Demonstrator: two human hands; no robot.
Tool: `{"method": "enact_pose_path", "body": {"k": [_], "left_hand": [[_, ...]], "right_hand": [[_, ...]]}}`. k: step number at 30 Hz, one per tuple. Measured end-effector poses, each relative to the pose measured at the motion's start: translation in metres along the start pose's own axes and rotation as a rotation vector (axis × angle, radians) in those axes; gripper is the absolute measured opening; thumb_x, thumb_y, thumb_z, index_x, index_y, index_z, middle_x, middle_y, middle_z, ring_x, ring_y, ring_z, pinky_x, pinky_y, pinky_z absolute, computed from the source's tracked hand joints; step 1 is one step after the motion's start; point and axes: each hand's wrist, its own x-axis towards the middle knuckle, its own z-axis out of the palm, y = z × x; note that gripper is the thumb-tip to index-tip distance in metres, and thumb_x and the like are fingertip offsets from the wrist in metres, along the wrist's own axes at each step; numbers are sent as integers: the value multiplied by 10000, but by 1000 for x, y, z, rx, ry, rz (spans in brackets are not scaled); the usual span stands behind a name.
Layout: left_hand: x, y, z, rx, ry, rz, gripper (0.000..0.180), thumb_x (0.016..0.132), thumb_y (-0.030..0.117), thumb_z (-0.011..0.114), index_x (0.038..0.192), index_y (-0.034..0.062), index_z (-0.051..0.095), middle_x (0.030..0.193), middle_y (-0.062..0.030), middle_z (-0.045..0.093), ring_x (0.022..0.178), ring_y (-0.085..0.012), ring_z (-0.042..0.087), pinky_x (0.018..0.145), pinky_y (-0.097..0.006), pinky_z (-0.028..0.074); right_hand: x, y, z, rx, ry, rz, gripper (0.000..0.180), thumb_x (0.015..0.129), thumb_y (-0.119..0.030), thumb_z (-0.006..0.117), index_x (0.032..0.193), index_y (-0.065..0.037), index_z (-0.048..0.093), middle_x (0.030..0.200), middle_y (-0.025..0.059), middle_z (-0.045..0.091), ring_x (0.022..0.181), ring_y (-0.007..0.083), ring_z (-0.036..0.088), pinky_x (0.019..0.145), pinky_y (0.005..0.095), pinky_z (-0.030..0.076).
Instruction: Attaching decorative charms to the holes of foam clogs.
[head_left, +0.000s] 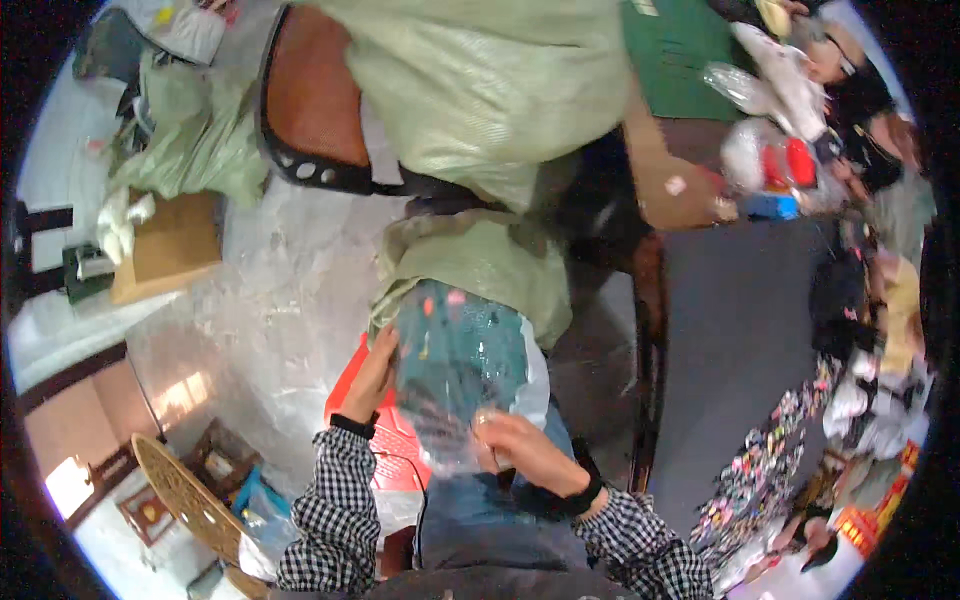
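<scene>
Here both hands hold a clear plastic bag (462, 375) of dark teal goods above the person's lap, just below a pale green woven sack (470, 265). The left hand (372, 375) reaches up, checked sleeve bent, fingers curled around the bag's left edge. The right hand (520, 448) pinches the bag's lower right side, fingers closed on the plastic.
</scene>
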Motion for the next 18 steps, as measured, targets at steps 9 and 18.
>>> {"method": "enact_pose_path", "body": {"k": [9, 18], "left_hand": [[-103, 25, 100, 384, -472, 321, 518, 985, 326, 434, 1404, 40, 331, 1375, -89, 432, 1255, -199, 428, 1046, -333, 351], [-138, 64, 334, 204, -785, 377, 435, 985, 335, 409, 1325, 68, 455, 1268, -69, 541, 1155, -206, 520, 988, -368, 419]], "right_hand": [[-188, 12, 41, -176, 61, -514, 269, 993, -210, 456, 791, -35, 473, 695, 5, 459, 632, 93, 456, 582, 264, 387], [-318, 47, -26, -77, 792, -1130, 200, 962, -202, 531, 941, -16, 604, 898, -1, 586, 865, 102, 537, 793, 264, 442]]}}
